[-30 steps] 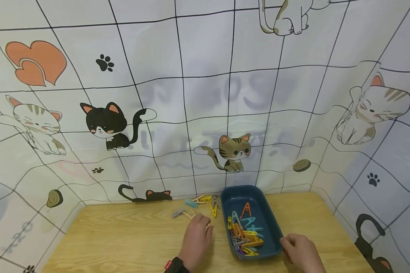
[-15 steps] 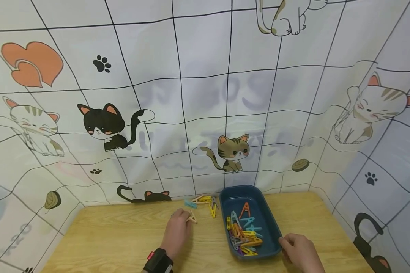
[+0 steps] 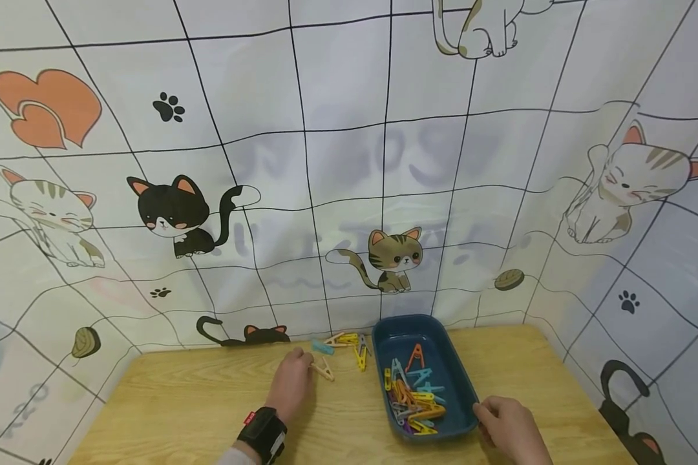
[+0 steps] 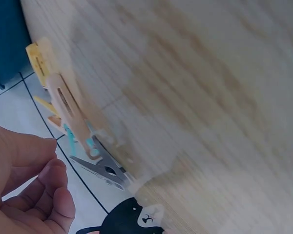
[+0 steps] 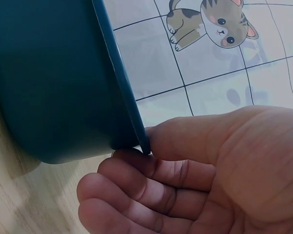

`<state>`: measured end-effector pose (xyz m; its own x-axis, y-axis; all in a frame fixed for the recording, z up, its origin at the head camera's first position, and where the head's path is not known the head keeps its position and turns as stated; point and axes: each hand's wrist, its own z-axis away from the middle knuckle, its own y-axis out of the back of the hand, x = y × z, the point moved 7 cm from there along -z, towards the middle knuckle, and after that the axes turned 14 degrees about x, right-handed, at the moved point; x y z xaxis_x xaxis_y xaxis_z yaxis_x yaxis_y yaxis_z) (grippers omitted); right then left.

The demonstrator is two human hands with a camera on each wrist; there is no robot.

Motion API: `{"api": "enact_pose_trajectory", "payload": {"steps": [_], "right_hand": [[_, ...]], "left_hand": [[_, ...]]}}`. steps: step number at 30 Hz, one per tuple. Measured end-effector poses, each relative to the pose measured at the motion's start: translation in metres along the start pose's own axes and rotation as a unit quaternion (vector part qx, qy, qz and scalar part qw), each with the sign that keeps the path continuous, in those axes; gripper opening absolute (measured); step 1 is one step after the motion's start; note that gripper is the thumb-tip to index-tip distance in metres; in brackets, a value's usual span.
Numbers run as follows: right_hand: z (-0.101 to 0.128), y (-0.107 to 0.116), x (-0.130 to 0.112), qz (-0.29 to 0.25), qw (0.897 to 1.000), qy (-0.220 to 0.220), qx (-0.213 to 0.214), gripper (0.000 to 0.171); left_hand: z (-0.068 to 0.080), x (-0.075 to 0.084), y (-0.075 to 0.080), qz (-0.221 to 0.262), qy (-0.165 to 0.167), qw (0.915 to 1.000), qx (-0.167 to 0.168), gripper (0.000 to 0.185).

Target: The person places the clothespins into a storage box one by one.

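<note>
My left hand (image 3: 293, 382) is over the table beside a beige clothespin (image 3: 324, 369). In the left wrist view its thumb and fingers are loosely bent with nothing between them. A grey clothespin (image 4: 105, 165) lies just past the fingertips, and the head view hides it behind the hand. My right hand (image 3: 508, 426) pinches the near right rim of a dark blue plastic tray (image 3: 464, 387), thumb outside and fingers below the rim. Inside the tray lies a heap of clothespins (image 3: 410, 403) in orange, yellow, blue, grey and purple.
Several more clothespins, among them a light blue one (image 3: 322, 347) and a yellow one (image 3: 360, 357), lie at the table's back edge left of the tray. Behind the wooden table (image 3: 198, 407) hangs a white sheet (image 3: 349, 168) with cat prints.
My left hand has moved left and slightly away from me, past the beige clothespin to the grey one. The right hand keeps its hold on the tray rim.
</note>
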<state>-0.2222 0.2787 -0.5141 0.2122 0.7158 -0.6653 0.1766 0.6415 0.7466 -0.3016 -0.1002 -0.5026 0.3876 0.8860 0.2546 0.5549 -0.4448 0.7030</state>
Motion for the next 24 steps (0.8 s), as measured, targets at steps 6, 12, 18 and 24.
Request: {"api": "enact_pose_trajectory", "payload": {"steps": [6, 12, 18, 24], "right_hand": [[0.0, 0.0, 0.0, -0.004, 1.0, -0.001, 0.0, 0.029], [0.0, 0.0, 0.001, -0.005, 1.0, 0.0, 0.002, 0.03], [0.0, -0.001, 0.001, -0.004, 1.0, -0.003, -0.001, 0.03], [0.0, -0.001, 0.001, -0.004, 1.0, -0.012, -0.005, 0.031]], "left_hand": [[-0.003, -0.007, -0.01, -0.019, -0.019, 0.9994, -0.02, 0.013], [-0.004, -0.011, -0.018, -0.041, -0.025, 0.9983, -0.032, 0.013], [-0.004, -0.01, -0.021, -0.056, -0.04, 0.9972, -0.028, 0.014], [-0.005, -0.01, -0.03, -0.089, -0.071, 0.9932, -0.022, 0.017]]}}
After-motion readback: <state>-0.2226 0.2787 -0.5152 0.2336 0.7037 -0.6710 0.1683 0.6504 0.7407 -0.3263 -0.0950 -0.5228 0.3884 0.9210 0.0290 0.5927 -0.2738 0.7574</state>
